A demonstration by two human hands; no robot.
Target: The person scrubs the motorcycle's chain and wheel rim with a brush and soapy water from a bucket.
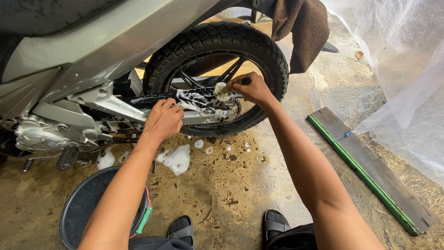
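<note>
i'm scrubbing the soapy chain (203, 99): right hand (252, 89) clamps a brush (223, 91), left hand (163, 119) braces, fingers curled. next i'd work along it.

A: Count check?
B: One motorcycle (69, 69), one rear wheel (217, 41) in view. One brown cloth (303, 30), one dark bucket (83, 208), one green-edged plank (370, 169).
A: Hands?
B: Two: left hand (163, 119), right hand (252, 88). Two sandals (181, 229). One soapy brush (223, 91).

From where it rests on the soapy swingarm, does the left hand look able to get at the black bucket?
Probably yes: the left hand is on the swingarm, and the bucket sits open beneath that forearm, nothing between.
</note>
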